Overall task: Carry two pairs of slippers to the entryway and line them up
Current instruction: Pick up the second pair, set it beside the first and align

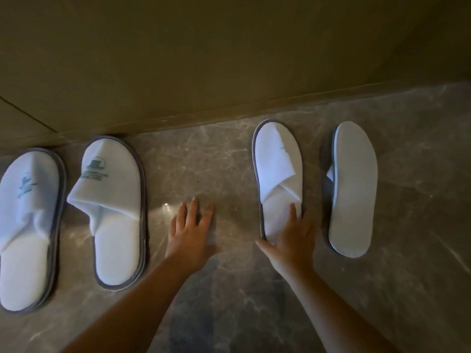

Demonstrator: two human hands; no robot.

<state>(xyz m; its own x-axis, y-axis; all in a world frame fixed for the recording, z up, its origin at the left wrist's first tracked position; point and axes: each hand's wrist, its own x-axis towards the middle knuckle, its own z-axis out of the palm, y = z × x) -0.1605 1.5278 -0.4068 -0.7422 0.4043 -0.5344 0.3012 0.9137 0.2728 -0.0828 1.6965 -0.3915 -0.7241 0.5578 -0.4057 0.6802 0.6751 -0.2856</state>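
Note:
Several white slippers with grey trim lie on the marble floor, toes toward the wall. At the left sit one slipper (26, 225) and a second slipper (116, 212), both printed with a green logo. At the right lies a third slipper (277, 169); my right hand (293, 240) grips its heel, thumb on the left edge and fingers over the insole. The fourth slipper (354, 189) lies further right, its upper flattened underneath or to the side. My left hand (191, 230) rests flat on the floor between the pairs, fingers spread, holding nothing.
A beige wall (229, 59) with a skirting strip runs along the far side of the grey marble floor (229, 289). A panel seam shows at the far left. Bare floor lies between the two pairs and toward me.

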